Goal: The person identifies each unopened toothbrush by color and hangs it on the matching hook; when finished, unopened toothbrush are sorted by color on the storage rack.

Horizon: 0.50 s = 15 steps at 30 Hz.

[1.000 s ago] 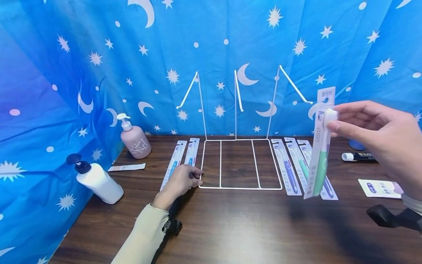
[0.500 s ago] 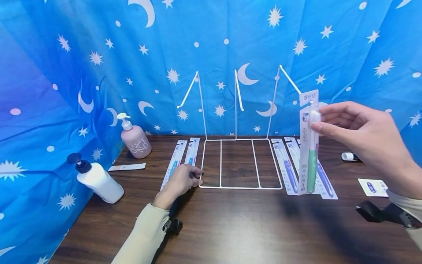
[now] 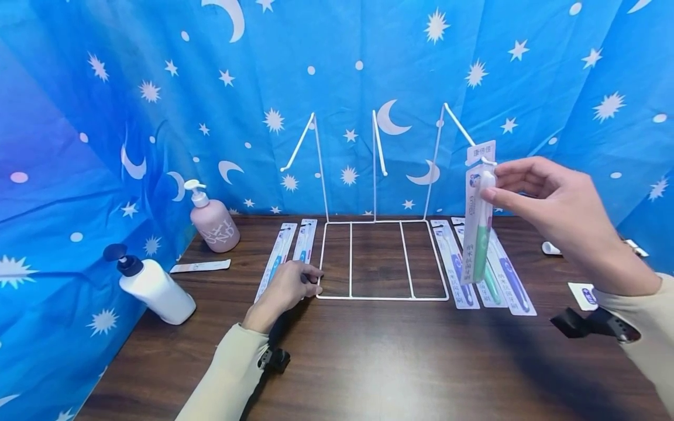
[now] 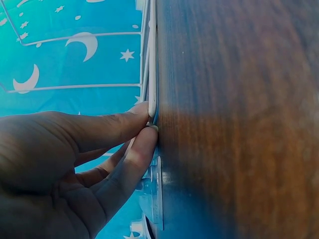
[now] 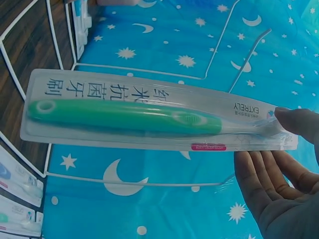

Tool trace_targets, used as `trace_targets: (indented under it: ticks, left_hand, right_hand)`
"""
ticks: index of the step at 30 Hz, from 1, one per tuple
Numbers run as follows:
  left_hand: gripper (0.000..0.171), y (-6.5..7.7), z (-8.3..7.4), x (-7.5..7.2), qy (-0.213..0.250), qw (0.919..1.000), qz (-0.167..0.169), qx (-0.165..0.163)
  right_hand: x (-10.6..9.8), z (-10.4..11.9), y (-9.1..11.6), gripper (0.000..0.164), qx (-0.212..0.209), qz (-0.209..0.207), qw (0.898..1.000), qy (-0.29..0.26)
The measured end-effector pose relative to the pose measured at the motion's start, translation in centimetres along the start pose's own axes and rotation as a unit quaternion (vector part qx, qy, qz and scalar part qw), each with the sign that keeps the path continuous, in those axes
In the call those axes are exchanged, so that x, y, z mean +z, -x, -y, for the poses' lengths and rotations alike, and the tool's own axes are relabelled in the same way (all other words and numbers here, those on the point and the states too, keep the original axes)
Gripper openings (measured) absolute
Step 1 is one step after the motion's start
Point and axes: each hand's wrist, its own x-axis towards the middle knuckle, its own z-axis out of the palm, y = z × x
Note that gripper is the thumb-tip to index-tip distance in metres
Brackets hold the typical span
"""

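Note:
My right hand (image 3: 558, 210) pinches a packaged green toothbrush (image 3: 481, 251) near its upper end, between thumb and fingers. The pack hangs upright at the tip of the right hook of a white wire rack (image 3: 381, 299); whether that tip passes through its hang hole I cannot tell. In the right wrist view the green handle (image 5: 124, 117) shows through clear plastic. My left hand (image 3: 286, 289) pinches the rack's front left corner wire, and the left wrist view has thumb and finger (image 4: 142, 144) meeting at it.
Several packaged toothbrushes (image 3: 455, 269) lie right of the rack, and two blue ones (image 3: 276, 263) left of it. A pink pump bottle (image 3: 215, 225), a white pump bottle (image 3: 158, 292) and a flat white packet (image 3: 200, 266) stand or lie farther left. A white-capped tube (image 3: 550, 248) lies right.
My right hand has carried the green toothbrush pack leftward to the right hook's tip, and its printed front has turned more toward the head camera. My left hand stays at the rack corner.

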Motion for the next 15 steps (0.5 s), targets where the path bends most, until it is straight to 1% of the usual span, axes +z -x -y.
trace_targets:
  ticks: [4, 11, 15]
  left_hand:
    - [0.025, 0.1, 0.1, 0.0, -0.001, 1.0, 0.0, 0.002]
    - [0.025, 0.0, 0.1, 0.0, -0.005, 1.0, 0.001, -0.005]
    - [0.025, 0.0, 0.2, 0.1, -0.012, 0.9999, -0.003, 0.007]
  right_hand:
    - [0.2, -0.4, -0.5, 0.04, -0.006, -0.006, 1.0, -0.002]
    - [0.8, -1.2, -1.8, 0.041, -0.028, -0.022, 0.999, 0.01]
    - [1.3, -1.6, -2.6, 0.042, -0.029, -0.031, 0.999, 0.021]
